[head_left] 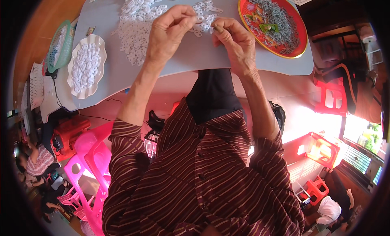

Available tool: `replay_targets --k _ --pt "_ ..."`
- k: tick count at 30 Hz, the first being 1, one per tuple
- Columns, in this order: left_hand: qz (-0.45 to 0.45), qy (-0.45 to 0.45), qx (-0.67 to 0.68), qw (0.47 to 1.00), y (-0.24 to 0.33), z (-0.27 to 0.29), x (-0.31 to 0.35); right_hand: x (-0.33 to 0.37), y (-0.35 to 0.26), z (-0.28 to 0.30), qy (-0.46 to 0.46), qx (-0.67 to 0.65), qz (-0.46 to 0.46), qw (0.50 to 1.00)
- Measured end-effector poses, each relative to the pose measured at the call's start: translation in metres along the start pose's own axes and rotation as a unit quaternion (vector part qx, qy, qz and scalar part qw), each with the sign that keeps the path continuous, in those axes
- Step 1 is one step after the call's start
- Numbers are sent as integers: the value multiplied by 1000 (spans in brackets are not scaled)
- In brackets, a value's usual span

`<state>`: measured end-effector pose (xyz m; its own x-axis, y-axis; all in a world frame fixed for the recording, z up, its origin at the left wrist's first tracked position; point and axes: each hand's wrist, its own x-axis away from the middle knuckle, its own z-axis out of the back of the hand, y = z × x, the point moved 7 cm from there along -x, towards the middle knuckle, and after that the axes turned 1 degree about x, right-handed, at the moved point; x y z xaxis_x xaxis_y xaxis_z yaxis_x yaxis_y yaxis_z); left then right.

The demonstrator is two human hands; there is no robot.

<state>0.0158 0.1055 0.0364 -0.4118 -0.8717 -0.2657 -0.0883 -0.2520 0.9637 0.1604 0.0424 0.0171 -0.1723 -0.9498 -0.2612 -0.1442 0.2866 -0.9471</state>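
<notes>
My left hand (pixel 172 31) is closed in a pinch over the table, with a small white oval plastic piece (pixel 199 19) at its fingertips. Close beside it, my right hand (pixel 237 43) also pinches, thumb against forefinger; whatever sits between those fingertips is too small to make out. Beyond both hands lie heaps of similar loose white pieces (pixel 136 37). A red tray (pixel 300 29) with a yellow rim stands to the right, holding a pile of small thin grey metal pieces (pixel 280 22) and some green and orange bits.
On the grey table (pixel 95 16), a white wavy-edged dish (pixel 102 59) of white oval pieces stands at left, near a green basket (pixel 67 43). Pink plastic chairs (pixel 91 154) are at lower left, red stools (pixel 325 148) at right. Other people sit farther off at both sides.
</notes>
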Motion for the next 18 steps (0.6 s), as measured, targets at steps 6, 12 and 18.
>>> replay_targets --k 6,12,18 --pt "-75 22 -89 993 6 -20 20 0 -3 -3 -23 -24 -18 999" --pt "-68 46 -65 995 8 -24 24 1 2 2 -7 -46 -30 998" --pt "-19 57 -1 998 1 -22 25 1 4 0 1 -53 -41 998"
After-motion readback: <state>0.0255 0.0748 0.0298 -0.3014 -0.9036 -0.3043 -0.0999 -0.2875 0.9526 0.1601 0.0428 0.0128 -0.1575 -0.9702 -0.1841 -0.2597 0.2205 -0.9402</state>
